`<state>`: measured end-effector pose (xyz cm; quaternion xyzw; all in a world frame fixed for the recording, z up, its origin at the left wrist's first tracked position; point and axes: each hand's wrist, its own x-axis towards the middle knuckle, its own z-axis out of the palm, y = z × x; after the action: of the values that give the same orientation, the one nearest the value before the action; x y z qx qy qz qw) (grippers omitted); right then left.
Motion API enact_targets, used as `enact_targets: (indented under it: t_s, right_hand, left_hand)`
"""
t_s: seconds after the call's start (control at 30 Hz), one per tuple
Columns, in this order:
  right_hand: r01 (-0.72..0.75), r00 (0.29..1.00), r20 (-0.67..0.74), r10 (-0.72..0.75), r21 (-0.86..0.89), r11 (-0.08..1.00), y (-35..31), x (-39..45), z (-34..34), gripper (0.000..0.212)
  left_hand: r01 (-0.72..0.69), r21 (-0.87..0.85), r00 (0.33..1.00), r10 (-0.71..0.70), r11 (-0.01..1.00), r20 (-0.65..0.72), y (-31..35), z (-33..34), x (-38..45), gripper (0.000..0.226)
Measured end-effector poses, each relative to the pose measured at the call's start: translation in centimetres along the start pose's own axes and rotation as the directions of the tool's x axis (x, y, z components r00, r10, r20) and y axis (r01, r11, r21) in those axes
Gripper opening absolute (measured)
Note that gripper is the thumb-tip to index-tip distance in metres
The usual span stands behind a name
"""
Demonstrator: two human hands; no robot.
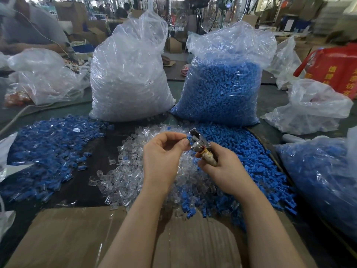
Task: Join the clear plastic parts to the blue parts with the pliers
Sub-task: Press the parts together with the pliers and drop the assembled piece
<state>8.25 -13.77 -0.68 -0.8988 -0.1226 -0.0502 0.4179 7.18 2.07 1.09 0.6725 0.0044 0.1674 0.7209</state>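
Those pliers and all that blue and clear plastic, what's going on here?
A person is fitting small plastic parts together by hand. The right hand grips the pliers, while the left hand pinches a small blue part at the tool's head. Loose clear parts and blue parts lie heaped on the table, with two full bags behind.

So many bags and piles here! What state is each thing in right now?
Pliers: gripped by right hand.
Blue part: pinched by left hand, at the pliers' tip.
Clear-parts bag: upright, full.
Blue-parts bag: upright, top open.
Joined pile: spread out loose.
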Motion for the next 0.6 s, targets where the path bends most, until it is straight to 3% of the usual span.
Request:
enact_targets:
  t_s: [0.6]
  right_hand:
    - [0.028,0.999,-0.043,-0.034,-0.135,0.990,-0.75,-0.12,0.37,0.013]
  left_hand:
    - [-0.031,0.006,1.000,0.031,1.000,-0.003,-0.04,-0.23,0.18,0.020]
